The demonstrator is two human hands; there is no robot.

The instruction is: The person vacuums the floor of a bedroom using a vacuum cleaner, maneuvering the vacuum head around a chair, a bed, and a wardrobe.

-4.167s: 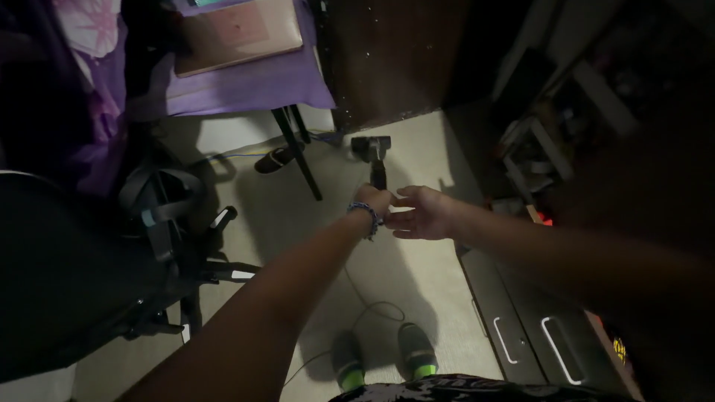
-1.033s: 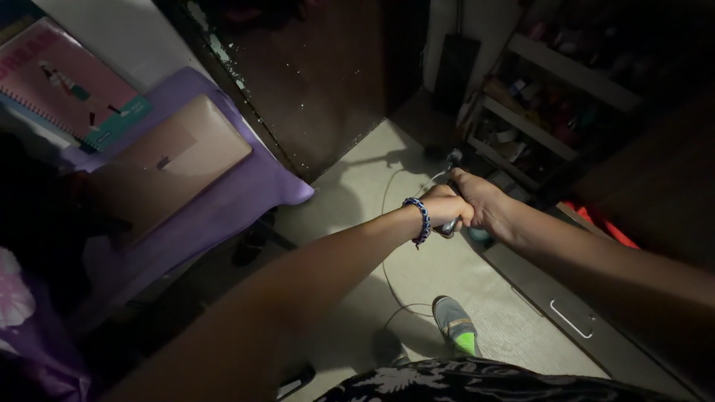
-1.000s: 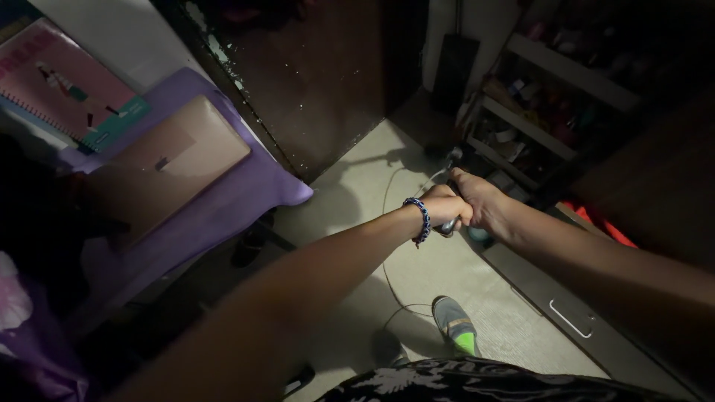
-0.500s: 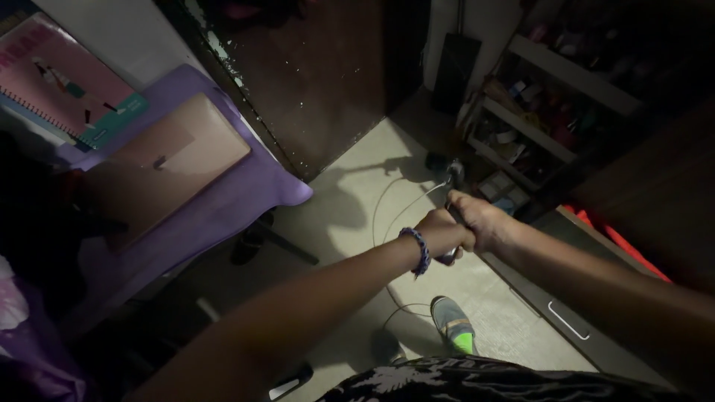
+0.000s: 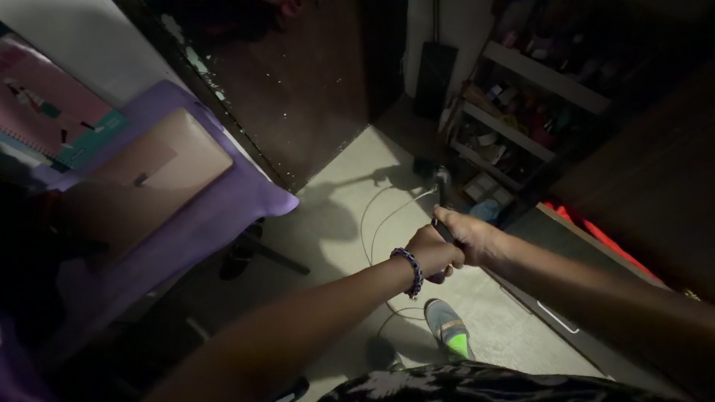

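Note:
Both of my hands grip the dark handle of a stick vacuum held out over the pale floor. My left hand (image 5: 434, 254), with a beaded bracelet (image 5: 412, 271) on its wrist, is closed around the lower part of the handle. My right hand (image 5: 471, 237) wraps the handle just beside and above it, touching the left. The thin wand (image 5: 441, 192) runs forward from my hands toward the foot of the shelves; its far end is lost in shadow. A thin cord (image 5: 370, 223) loops on the floor under my hands.
A purple-covered table (image 5: 223, 219) with a closed laptop (image 5: 160, 160) and a spiral notebook (image 5: 56, 123) stands at left. A dark door (image 5: 313, 82) is ahead, cluttered shelves (image 5: 521, 119) at right, a low drawer unit (image 5: 573, 327) beside my shoe (image 5: 447, 335).
About four seconds ago the vacuum pointed at the table leg with my right hand loose. Both hands now clasp the handle, aimed at the shelves, and have drawn back toward me over the last second.

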